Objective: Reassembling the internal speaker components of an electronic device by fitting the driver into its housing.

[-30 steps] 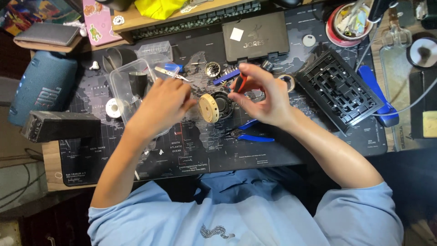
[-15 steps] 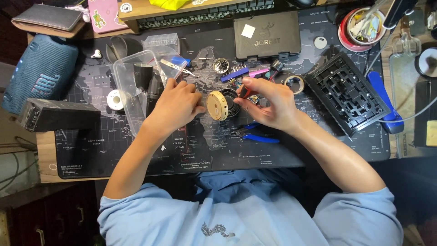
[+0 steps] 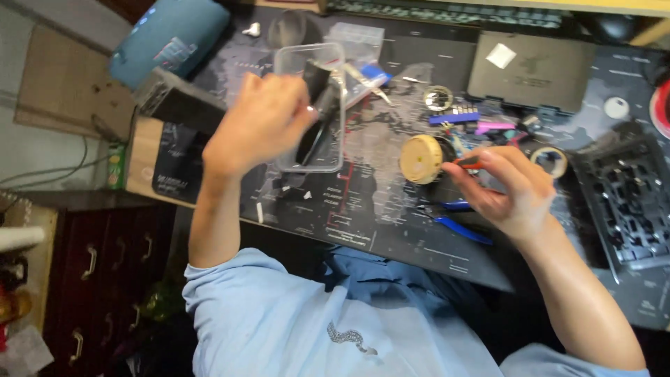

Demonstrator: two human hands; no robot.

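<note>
clear plastic box [image 3: 311,150], round tan disc [image 3: 421,159]

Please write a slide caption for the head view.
Left hand over clear plastic box; right hand holds red-handled tool.

Two hands were up: the left hand [image 3: 258,126] over one clear tub [image 3: 310,63], the right hand [image 3: 506,188] pinching one red-handled tool [image 3: 469,162]. One tan disc [image 3: 421,159] sat by it. There was one blue speaker [image 3: 174,35], one black box [image 3: 178,105], one tape roll [image 3: 550,159], one metal ring [image 3: 437,98], one blue pliers [image 3: 460,229]. One black tray [image 3: 628,202] lay at the right, one dark case [image 3: 537,73] up top, one white disc [image 3: 617,107] beside it. All lay on one desk mat [image 3: 377,209].
</note>
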